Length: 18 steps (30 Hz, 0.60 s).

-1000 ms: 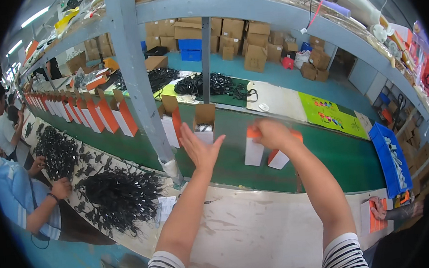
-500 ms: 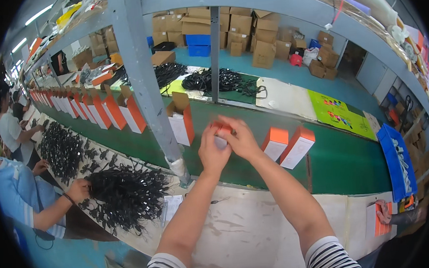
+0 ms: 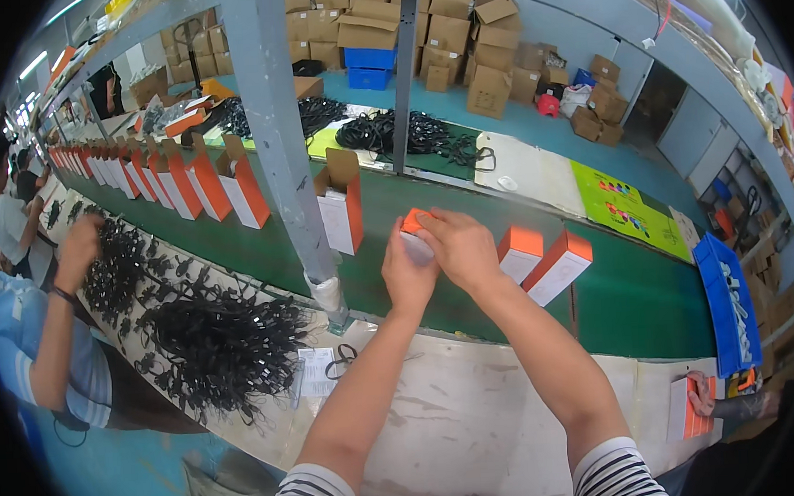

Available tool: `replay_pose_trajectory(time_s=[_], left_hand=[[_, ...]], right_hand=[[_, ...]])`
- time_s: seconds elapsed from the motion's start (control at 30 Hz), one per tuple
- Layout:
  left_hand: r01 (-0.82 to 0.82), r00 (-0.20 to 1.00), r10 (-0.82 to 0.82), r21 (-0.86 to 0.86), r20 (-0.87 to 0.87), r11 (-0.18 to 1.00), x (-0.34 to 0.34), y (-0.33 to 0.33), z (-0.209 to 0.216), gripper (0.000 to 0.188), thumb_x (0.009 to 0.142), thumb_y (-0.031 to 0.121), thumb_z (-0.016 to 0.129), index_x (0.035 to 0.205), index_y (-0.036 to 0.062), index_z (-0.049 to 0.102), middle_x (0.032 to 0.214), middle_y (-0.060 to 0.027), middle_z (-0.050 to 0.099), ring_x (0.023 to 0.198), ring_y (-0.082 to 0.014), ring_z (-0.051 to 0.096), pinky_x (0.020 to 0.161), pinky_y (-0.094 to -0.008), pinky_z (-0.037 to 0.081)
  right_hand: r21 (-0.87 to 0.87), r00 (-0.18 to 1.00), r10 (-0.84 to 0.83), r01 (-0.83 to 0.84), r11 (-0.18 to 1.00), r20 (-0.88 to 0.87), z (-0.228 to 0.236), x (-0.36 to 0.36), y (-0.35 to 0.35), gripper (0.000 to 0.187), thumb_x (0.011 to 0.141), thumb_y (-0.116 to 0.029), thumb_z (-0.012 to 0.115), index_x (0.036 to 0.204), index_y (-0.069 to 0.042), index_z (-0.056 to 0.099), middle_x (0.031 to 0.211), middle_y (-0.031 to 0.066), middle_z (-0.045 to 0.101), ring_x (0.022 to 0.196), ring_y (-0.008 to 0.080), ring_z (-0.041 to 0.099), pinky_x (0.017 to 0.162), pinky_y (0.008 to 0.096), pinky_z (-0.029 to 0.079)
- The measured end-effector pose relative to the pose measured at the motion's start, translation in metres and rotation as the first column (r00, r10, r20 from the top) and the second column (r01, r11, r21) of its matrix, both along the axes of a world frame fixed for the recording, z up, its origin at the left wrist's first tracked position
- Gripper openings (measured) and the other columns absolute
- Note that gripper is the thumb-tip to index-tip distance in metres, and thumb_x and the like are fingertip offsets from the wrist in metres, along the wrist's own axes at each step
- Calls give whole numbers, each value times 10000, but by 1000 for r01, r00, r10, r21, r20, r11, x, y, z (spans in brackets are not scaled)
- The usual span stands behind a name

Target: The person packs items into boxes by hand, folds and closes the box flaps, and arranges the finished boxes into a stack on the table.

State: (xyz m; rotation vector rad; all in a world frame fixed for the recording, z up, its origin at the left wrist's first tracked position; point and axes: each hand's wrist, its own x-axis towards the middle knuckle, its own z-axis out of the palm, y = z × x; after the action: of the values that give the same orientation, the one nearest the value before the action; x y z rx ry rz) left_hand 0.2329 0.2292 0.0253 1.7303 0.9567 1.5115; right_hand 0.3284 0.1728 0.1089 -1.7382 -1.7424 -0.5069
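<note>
Between my hands, over the green conveyor belt (image 3: 638, 298), is a small orange and white carton (image 3: 416, 218) with its orange end up. My left hand (image 3: 407, 274) wraps round its side. My right hand (image 3: 462, 244) presses its fingers on the orange top, hiding part of it. Just to the right stand two closed orange and white boxes (image 3: 560, 268), side by side on the belt. To the left of my hands is an open box (image 3: 341, 210) with its brown flap up and something white inside.
A row of open boxes (image 3: 246, 193) runs off to the left behind a grey post (image 3: 282, 146). Black cables (image 3: 231, 342) lie heaped on the near table by a co-worker in blue. At right are a blue bin (image 3: 728, 302) and another person's hand (image 3: 701, 392) on orange boxes.
The carton's orange top shows more clearly between my hands, which have shifted slightly right. The co-worker at left has lifted a hand from the near cable heap. A black cable loop now lies by the paper.
</note>
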Motion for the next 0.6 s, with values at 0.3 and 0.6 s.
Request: replay_pose_trajectory(time_s=[0.3, 0.6], left_hand=[[-59, 998, 60, 90, -4, 994, 5, -7, -7, 919, 812, 174, 861, 1584, 6, 392, 1448, -237, 610, 1283, -412, 631, 1033, -442, 540], [36, 999, -36, -5, -1, 999, -3, -5, -7, 868, 861, 178, 809, 1597, 27, 375, 1443, -230, 612, 1261, -414, 639, 1017, -450, 542]], right_hand=[[-9, 975, 12, -10, 1000, 222, 11, -6, -8, 290, 879, -264, 747, 1097, -76, 781, 1007, 66, 668, 965, 261, 646, 752, 422, 558], [-67, 975, 56, -42, 997, 217, 12, -19, -11, 369, 815, -129, 773, 1161, -17, 715, 1068, 142, 648, 995, 336, 636, 894, 465, 541]])
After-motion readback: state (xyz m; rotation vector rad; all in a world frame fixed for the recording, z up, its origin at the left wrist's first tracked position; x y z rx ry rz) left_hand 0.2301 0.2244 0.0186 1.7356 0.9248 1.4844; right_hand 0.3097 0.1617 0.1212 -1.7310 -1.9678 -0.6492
